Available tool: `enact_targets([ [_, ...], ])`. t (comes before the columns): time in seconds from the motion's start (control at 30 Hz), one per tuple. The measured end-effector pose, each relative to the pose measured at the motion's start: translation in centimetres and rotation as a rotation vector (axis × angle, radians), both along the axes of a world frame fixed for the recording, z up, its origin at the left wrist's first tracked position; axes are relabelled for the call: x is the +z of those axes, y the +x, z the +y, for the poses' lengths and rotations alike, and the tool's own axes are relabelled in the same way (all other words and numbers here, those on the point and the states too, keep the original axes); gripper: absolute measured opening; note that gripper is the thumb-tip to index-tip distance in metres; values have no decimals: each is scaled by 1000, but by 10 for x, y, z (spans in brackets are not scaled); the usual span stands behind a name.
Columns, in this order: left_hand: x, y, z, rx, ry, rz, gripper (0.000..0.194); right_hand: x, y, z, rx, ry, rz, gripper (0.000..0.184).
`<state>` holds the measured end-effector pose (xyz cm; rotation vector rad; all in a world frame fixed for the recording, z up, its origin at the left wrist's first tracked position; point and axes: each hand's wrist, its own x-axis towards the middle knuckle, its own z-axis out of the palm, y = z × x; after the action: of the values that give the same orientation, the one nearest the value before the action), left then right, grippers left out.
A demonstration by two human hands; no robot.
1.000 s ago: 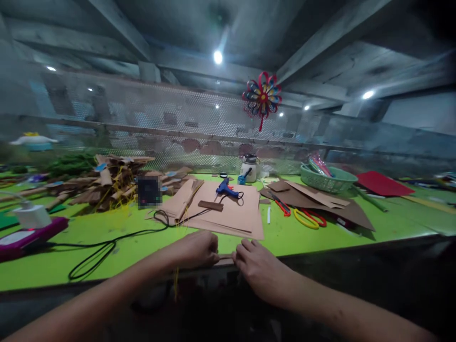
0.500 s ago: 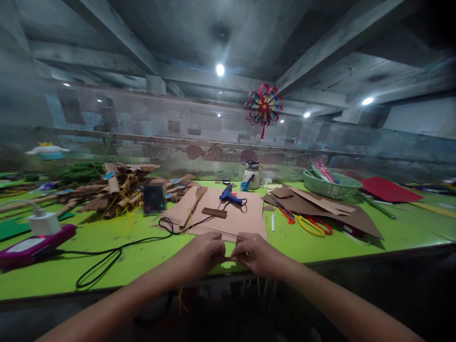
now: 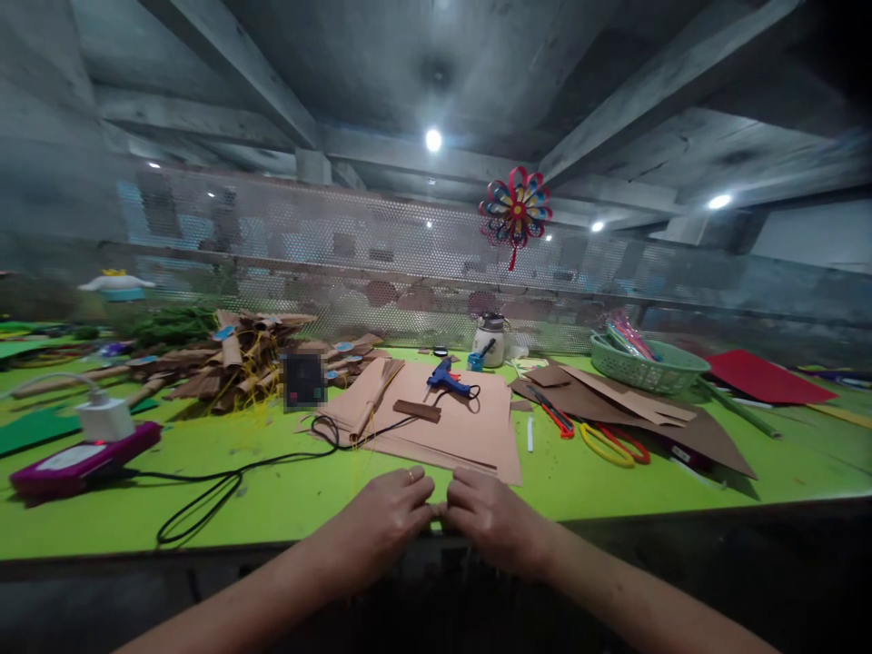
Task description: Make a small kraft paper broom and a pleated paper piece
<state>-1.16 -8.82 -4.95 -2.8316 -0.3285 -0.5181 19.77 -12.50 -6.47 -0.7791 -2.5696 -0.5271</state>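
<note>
At the table's front edge my left hand and my right hand are closed, knuckles up, with their fingertips nearly touching. Whatever they pinch between them is too small and too covered to make out. Just beyond my fingers lie stacked sheets of light brown paper. On the sheets rest a blue glue gun, a narrow dark brown strip and a folded brown paper bundle with yellow strands.
A purple power strip with a white plug and black cable lies left. Brown paper rolls are heaped behind. To the right are a white stick, red-handled scissors, yellow-handled scissors, brown card and a green basket.
My hands have come closer together and sit slightly lower, with the fingers more curled. The whole view has shifted a little, so the table things appear further right.
</note>
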Motion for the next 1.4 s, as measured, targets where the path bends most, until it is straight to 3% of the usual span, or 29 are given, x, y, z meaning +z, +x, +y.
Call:
enact_targets([
  [0.2, -9, -6, -7, 42, -110, -13, 19, 1, 0, -10, -47, -170, -40, 22],
  [0.37, -8, -8, -8, 76, -171, -1, 39, -2, 4, -11, -60, -259, 25, 49],
  [0.47, -12, -9, -7, 92, -198, -7, 41, -7, 6, -10, -64, -295, 70, 55],
  [0.67, -16, -9, -6, 142, -307, -91, 19, -5, 5, -13, -53, -390, 206, 39],
  [0.83, -9, -7, 2, 181, -594, -151, 18, -2, 9, -5, -21, -535, 388, 19],
  [1.0, -5, -3, 16, 244, -841, -126, 11, 8, 11, 4, -11, -693, 440, 13],
  [1.17, -3, -1, 17, 175, -803, -112, 13, 15, 14, 7, -5, -766, 424, 14],
  [1.4, -4, -4, 10, 182, -731, -95, 20, 14, 18, 8, 0, -762, 392, 16],
])
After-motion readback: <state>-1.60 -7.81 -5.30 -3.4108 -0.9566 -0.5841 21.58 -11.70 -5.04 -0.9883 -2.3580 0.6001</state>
